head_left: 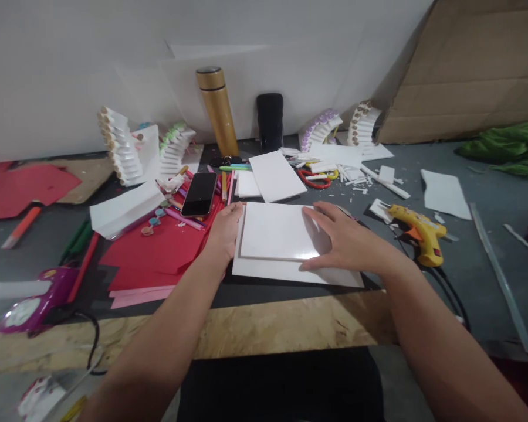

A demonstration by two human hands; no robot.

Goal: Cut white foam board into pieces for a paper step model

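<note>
while right grip (345,237) spreads over white board (275,231) | left grip (223,234): can't tell | glue gun (422,230) (markings blurred)

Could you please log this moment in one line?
white board: atop larger sheet | left hand: at board's left edge | right hand: at board's right end

The place looks like a craft workshop, or a room used as one. A dark bench (501,199), with a bare wooden strip (290,322) along its front edge, carries making supplies: a yellow glue gun (422,231) towards the right end, red paper (154,252) on the left, scissors (312,183) and small white scraps (387,174) behind the middle. Ridged white models (123,155) stand along the back edge by a plain wall (114,47); cardboard (470,70) leans near the back right corner.
</note>
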